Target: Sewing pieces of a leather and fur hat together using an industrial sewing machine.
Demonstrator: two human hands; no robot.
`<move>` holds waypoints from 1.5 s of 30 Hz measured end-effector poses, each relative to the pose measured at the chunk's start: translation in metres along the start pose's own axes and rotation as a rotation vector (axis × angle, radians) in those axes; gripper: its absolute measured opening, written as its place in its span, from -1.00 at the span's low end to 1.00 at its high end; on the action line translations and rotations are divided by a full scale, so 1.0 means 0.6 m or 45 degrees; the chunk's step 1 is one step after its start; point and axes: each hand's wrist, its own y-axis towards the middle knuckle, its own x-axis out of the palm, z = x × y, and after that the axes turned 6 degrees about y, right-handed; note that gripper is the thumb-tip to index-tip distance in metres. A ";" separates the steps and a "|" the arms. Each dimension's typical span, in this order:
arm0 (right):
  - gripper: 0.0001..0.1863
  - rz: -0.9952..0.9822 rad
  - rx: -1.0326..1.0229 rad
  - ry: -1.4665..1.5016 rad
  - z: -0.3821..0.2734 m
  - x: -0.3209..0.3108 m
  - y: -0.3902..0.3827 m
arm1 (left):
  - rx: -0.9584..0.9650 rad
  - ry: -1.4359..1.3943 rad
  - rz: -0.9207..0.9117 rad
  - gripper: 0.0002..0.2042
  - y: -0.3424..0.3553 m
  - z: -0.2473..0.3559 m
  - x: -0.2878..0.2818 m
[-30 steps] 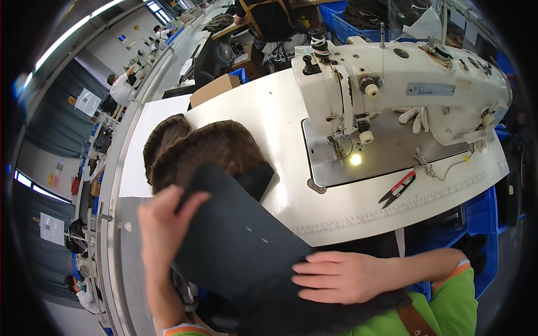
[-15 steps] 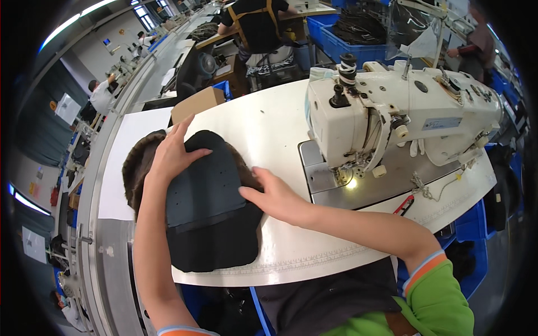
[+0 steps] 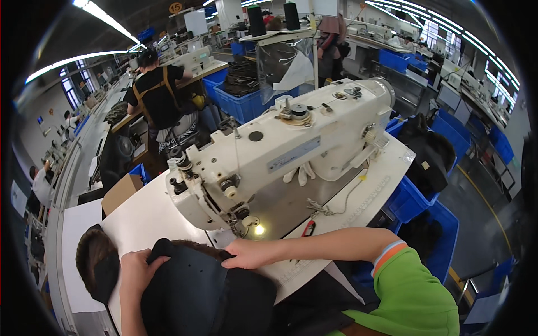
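A dark blue-black fabric piece (image 3: 190, 285) with small holes and brown fur along its far edge is raised at the table's near edge. My left hand (image 3: 139, 270) pinches its upper left edge, thumb over the dark face. At the upper right corner, my right hand (image 3: 249, 255) grips the same piece between thumb and fingers. Its lower part runs out of view. Just beyond my right hand stands a white sewing machine (image 3: 280, 151), its small lamp lit by the needle area. Another fur-lined dark piece (image 3: 100, 263) lies on the left, apart from my hands.
Red-handled thread snips (image 3: 309, 228) and a tangle of grey cord (image 3: 320, 209) lie right of the needle area. A cardboard box (image 3: 120, 196) is at the far left. Blue bins (image 3: 434, 241) stand to the right. A co-worker (image 3: 157, 92) sits ahead with their back to me.
Both hands have brought the dark piece closer to me and lifted it, away from the fur-lined piece at left. My right hand has closed on its edge. The view has swung right and up.
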 end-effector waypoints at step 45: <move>-0.18 0.327 -0.211 0.331 0.032 0.014 0.008 | 0.945 0.033 0.488 -0.45 0.024 0.090 0.108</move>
